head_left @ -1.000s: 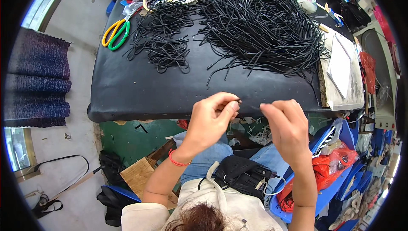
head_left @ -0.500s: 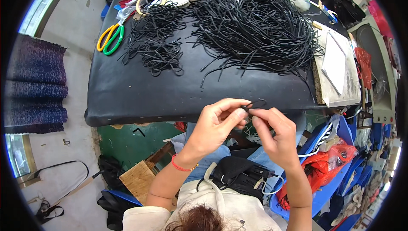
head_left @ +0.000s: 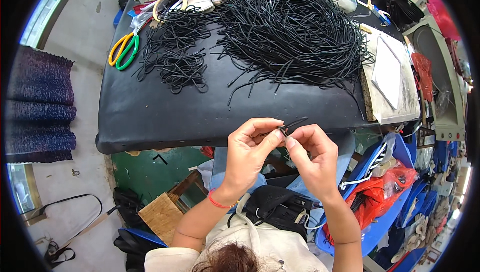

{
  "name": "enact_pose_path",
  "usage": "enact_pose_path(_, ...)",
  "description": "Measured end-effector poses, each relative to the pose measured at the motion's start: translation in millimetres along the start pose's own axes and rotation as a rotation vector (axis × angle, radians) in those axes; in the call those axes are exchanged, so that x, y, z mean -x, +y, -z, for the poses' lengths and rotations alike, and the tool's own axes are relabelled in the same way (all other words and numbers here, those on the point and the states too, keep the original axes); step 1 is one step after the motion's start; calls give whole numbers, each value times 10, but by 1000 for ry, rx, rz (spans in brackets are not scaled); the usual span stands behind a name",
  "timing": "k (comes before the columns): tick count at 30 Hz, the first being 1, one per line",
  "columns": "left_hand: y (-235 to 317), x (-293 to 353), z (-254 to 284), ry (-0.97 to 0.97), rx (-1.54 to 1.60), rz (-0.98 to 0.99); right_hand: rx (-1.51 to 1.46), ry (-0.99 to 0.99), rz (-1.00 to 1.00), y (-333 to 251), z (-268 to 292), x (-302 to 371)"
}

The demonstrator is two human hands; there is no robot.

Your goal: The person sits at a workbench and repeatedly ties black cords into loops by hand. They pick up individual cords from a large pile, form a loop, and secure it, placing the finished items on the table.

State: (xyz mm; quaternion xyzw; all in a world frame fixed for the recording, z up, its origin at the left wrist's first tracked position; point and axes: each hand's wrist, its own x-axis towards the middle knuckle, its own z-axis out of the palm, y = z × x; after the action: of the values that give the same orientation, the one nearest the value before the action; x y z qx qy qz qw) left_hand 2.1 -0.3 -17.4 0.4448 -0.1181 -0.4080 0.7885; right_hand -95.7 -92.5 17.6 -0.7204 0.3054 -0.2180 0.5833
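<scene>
Just off the near edge of the black-covered table (head_left: 165, 117), my two hands meet over my lap. Between thumb and fingers my left hand (head_left: 248, 147) pinches a thin black cord (head_left: 295, 122), whose loop sticks out above the fingertips. My right hand (head_left: 316, 154) is closed on the same cord, its thumb and index finger close beside the left fingertips. Fingers cover part of the cord, so its full shape is hidden. A large heap of black cords (head_left: 295, 37) lies beyond my hands, and a smaller pile of looped cords (head_left: 182, 67) is to its left.
Scissors (head_left: 124, 52) with yellow and green handles lie at the table's left edge. A pale board (head_left: 382, 77) with white paper sits at the right. A blue bin (head_left: 385, 222) holding red plastic bags (head_left: 370, 197) stands below right; a wooden stool (head_left: 162, 217) is lower left.
My hands have shifted slightly left in the view, and so has the whole scene. The cord loop now points up and right, looking narrower. Both hands keep their pinch.
</scene>
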Motion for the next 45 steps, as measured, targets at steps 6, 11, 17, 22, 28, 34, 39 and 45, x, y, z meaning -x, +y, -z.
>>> enact_pose_path(6, -36, 9, -45, 43, 62, -28, -61, 39, -8, 32, -64, -31)
enact_pose_path(11, -91, 37, -75, 90, -160, -190, -162, 107, -64, 51, -118, -46)
enact_pose_path(17, 65, 54, 3, -71, -312, -20, 145, -109, 98, 141, 63, -132)
enact_pose_path(22, 184, 84, -6, -199, -356, 105, -270, 16, -179, 51, 42, -121)
enact_pose_path(28, 67, 71, -3, -151, -433, 112, -255, 17, -159, 126, -17, -73)
enact_pose_path(34, 158, 40, -10, -165, -273, 149, -271, -126, -188, 88, 48, -90)
enact_pose_path(39, 205, 53, -14, -201, -663, 3, -266, -65, -132, 96, 26, -87)
enact_pose_path(45, 375, -12, -32, -362, -853, 14, -300, -129, -158, 95, 82, -89)
